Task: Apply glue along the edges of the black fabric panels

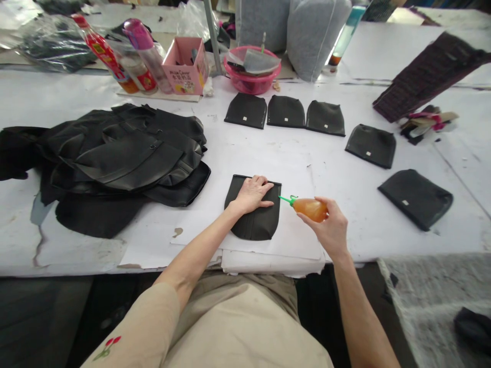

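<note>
A black leather-like piece (251, 225), rounded at its near end and straight at the far one, lies flat in front of me on white paper. My left hand (253, 194) rests on its upper part with the fingers spread. At the right, my right hand (333, 225) grips a squeeze bottle (310, 208) of amber liquid, probably glue. The bottle lies almost level in the hand, and its thin green nozzle points left at the piece's right edge. Whether the tip touches that edge I cannot tell.
Black leather-like pieces (126, 148) are heaped at the left. Several similar pieces (286, 111) with small white tags curve from the back to the right. Behind stand bottles (103, 53), a pink box (186, 66), a pink basin (251, 82) and grey cushions (314, 36). A dark ribbed block (429, 74) leans at right.
</note>
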Tool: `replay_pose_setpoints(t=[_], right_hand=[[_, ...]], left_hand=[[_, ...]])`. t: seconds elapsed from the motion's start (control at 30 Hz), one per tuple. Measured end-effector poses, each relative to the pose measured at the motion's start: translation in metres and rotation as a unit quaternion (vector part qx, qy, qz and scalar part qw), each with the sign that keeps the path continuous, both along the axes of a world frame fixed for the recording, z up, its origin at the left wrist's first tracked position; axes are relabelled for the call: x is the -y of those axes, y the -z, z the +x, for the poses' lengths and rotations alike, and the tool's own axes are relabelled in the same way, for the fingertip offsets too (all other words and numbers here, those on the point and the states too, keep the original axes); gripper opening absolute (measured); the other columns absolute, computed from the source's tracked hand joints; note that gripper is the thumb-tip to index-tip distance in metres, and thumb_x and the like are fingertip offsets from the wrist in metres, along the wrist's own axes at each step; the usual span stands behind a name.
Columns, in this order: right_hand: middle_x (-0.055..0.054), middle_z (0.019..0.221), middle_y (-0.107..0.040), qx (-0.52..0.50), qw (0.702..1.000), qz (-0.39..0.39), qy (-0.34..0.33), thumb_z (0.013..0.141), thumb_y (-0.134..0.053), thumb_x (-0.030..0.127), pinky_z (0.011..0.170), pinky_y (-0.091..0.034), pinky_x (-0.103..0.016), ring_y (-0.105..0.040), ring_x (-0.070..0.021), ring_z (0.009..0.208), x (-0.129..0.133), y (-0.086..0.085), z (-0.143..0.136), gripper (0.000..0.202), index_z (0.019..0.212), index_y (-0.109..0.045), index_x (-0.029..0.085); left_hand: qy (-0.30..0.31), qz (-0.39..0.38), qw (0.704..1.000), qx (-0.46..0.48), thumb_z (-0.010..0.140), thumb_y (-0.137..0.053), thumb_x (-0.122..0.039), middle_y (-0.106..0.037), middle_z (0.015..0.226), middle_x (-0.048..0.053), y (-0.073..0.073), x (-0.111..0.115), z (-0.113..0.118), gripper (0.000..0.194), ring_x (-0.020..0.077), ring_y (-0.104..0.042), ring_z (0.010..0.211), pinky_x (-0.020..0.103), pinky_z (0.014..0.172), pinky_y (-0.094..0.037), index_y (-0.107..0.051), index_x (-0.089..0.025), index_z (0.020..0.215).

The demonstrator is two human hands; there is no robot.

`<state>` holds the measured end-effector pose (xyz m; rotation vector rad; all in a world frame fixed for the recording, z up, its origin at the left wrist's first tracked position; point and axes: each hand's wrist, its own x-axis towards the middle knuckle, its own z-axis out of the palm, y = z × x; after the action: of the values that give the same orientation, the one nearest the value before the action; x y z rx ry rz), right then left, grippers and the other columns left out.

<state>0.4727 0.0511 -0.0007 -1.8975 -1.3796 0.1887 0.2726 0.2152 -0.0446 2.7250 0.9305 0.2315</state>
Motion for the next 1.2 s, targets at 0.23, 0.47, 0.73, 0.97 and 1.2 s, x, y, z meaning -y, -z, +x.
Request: replay_pose_setpoints(t=[0.23,0.47,0.73,0.97,1.2], right_hand=[[-0.008,0.110,-0.068,-0.001,1.000,-0.009,0.000,0.072,-0.078,0.059,0.085,-0.054,-0.042,-0.065,-0.0271,0.097,0.014,-0.002,-0.004,0.058,0.116,-0.061,0.024],[-0.007,0.111,-0.068,-0.011,1.000,-0.021,0.004,0.072,-0.080,0.055,0.086,-0.055,-0.043,-0.065,-0.0269,0.098,0.027,-0.002,-0.008,0.059,0.118,-0.061,0.024],[-0.007,0.112,-0.068,-0.021,0.999,-0.037,0.008,0.071,-0.081,0.055,0.086,-0.056,-0.044,-0.066,-0.0261,0.097,0.041,-0.005,-0.014,0.060,0.118,-0.061,0.023],[-0.007,0.112,-0.067,-0.034,0.998,-0.043,0.011,0.071,-0.082,0.053,0.087,-0.057,-0.044,-0.065,-0.0263,0.099,0.053,-0.005,-0.019,0.060,0.118,-0.061,0.024],[-0.006,0.112,-0.067,-0.042,0.998,-0.048,0.016,0.071,-0.082,0.053,0.089,-0.057,-0.044,-0.066,-0.0259,0.098,0.066,-0.007,-0.024,0.060,0.119,-0.061,0.024]], left_hand=[[-0.002,-0.013,1.000,0.000,0.079,-0.076,-0.048,-0.056,0.127,0.011,-0.001,0.000,0.000,0.058,0.0307,-0.046,0.119,0.040,0.093,-0.038,-0.059,-0.024,0.128],[-0.002,-0.013,1.000,-0.006,0.080,-0.074,-0.048,-0.056,0.128,0.011,-0.003,0.001,0.000,0.056,0.0306,-0.046,0.120,0.040,0.094,-0.037,-0.059,-0.023,0.128],[0.004,0.013,1.000,-0.016,0.082,-0.072,-0.050,-0.057,0.127,0.010,0.000,0.000,-0.002,0.056,0.0288,-0.048,0.119,0.040,0.094,-0.039,-0.058,-0.023,0.129],[0.005,0.013,1.000,-0.013,0.082,-0.072,-0.050,-0.057,0.127,0.011,-0.001,0.001,-0.002,0.056,0.0296,-0.047,0.119,0.040,0.094,-0.039,-0.059,-0.023,0.129],[0.006,0.017,1.000,-0.003,0.080,-0.074,-0.048,-0.058,0.125,0.012,0.003,-0.001,-0.001,0.057,0.0309,-0.048,0.117,0.041,0.091,-0.040,-0.060,-0.022,0.129]])
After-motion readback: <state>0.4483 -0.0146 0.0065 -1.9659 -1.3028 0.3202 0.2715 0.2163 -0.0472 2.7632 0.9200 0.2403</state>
